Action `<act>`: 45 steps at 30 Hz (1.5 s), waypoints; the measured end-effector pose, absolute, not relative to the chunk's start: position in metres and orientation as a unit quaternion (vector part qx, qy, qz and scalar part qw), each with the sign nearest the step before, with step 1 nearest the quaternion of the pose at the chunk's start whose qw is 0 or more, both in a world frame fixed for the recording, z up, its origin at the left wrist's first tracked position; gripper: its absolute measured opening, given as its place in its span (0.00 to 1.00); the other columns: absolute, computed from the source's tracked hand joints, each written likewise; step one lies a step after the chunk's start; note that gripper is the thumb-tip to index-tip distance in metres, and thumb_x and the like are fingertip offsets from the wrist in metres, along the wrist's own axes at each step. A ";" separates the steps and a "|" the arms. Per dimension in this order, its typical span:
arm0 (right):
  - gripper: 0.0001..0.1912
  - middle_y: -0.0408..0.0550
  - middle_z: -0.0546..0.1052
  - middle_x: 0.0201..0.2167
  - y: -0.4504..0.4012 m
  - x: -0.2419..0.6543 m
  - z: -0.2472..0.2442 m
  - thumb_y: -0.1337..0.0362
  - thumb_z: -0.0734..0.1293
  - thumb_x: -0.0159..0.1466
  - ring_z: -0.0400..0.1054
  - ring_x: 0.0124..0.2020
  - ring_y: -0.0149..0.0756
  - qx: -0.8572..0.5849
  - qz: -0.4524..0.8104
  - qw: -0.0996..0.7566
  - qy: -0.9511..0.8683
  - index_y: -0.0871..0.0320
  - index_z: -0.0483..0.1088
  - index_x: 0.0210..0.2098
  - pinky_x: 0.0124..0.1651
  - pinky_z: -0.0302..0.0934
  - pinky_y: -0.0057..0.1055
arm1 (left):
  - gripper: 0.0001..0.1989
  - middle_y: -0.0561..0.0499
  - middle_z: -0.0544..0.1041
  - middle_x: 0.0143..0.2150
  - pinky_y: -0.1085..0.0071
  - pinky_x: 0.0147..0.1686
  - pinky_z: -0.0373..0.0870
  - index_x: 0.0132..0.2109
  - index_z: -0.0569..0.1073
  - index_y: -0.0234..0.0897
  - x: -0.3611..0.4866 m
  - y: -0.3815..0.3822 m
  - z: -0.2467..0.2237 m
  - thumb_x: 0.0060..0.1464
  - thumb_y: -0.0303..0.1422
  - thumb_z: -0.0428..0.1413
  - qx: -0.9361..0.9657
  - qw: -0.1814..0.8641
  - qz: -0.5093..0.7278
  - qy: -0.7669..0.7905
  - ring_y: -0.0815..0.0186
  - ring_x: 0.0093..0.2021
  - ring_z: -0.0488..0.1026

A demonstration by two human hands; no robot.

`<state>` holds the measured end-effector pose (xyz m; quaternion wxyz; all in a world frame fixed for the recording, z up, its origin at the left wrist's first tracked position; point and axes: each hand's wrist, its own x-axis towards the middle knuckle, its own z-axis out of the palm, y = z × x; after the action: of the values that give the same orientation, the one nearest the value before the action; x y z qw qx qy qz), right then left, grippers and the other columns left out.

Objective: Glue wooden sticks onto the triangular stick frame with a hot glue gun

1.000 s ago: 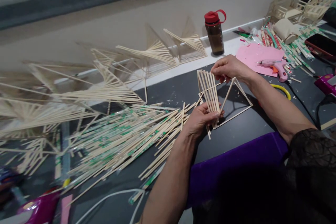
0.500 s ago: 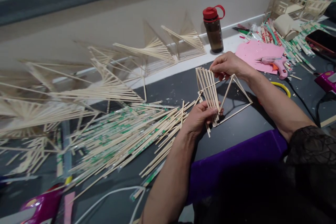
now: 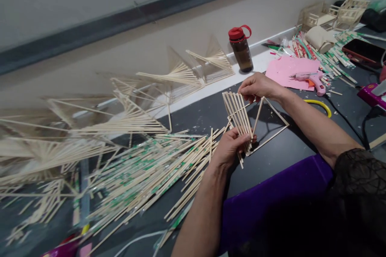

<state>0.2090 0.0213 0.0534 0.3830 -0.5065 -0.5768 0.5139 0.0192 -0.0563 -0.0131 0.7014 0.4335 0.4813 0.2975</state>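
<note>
A small model made of chopsticks [image 3: 238, 114] stands on the dark table, with a fan of slanted sticks on its left and a triangular frame on its right. My left hand [image 3: 231, 145] is closed around the lower end of the fan, thumb in front. At the fan's upper right corner, the fingertips of my right hand [image 3: 257, 87] pinch the top of a stick. The back of the model is partly hidden by the sticks and my fingers.
Loose and wrapped chopsticks [image 3: 144, 168] lie to the left, before several finished stick models [image 3: 120, 122]. A bottle [image 3: 241, 50] stands behind. A pink glue gun [image 3: 310, 78] rests on pink foam [image 3: 280, 68], its black cord trailing right. A purple box [image 3: 277, 196] sits in front.
The camera has tilted up, so the whole scene sits lower in the picture. Both hands keep their hold on the stick model, which looks almost unmoved on the table.
</note>
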 end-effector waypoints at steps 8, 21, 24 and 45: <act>0.08 0.39 0.70 0.15 0.022 0.210 0.053 0.78 0.65 0.61 0.63 0.15 0.22 -0.493 0.518 0.379 -0.587 0.66 0.73 0.27 0.19 0.57 0.18 | 0.19 0.48 0.79 0.26 0.77 0.18 0.50 0.31 0.76 0.34 0.020 -0.057 -0.010 0.31 0.37 0.70 0.443 0.690 0.292 0.492 0.70 0.22 0.70; 0.08 0.40 0.71 0.15 0.022 0.210 0.051 0.77 0.65 0.59 0.64 0.15 0.23 -0.495 0.516 0.390 -0.580 0.65 0.73 0.25 0.20 0.59 0.20 | 0.17 0.49 0.78 0.24 0.76 0.18 0.50 0.30 0.76 0.34 0.022 -0.057 -0.009 0.32 0.38 0.69 0.457 0.682 0.291 0.491 0.71 0.20 0.68; 0.08 0.40 0.70 0.14 0.022 0.210 0.051 0.77 0.65 0.58 0.63 0.15 0.23 -0.491 0.518 0.394 -0.579 0.65 0.73 0.24 0.20 0.59 0.20 | 0.16 0.49 0.78 0.24 0.75 0.19 0.54 0.29 0.75 0.34 0.023 -0.057 -0.009 0.32 0.38 0.69 0.457 0.683 0.294 0.489 0.71 0.20 0.68; 0.07 0.40 0.71 0.14 0.024 0.214 0.051 0.77 0.66 0.57 0.63 0.16 0.23 -0.495 0.495 0.380 -0.605 0.67 0.77 0.27 0.20 0.57 0.20 | 0.16 0.49 0.78 0.24 0.76 0.17 0.52 0.29 0.75 0.34 0.023 -0.056 -0.008 0.32 0.38 0.69 0.469 0.683 0.284 0.482 0.73 0.18 0.66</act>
<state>0.2135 0.0237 0.0511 0.3798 -0.4945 -0.6050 0.4952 0.0227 -0.0565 -0.0077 0.6829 0.4693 0.4823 0.2842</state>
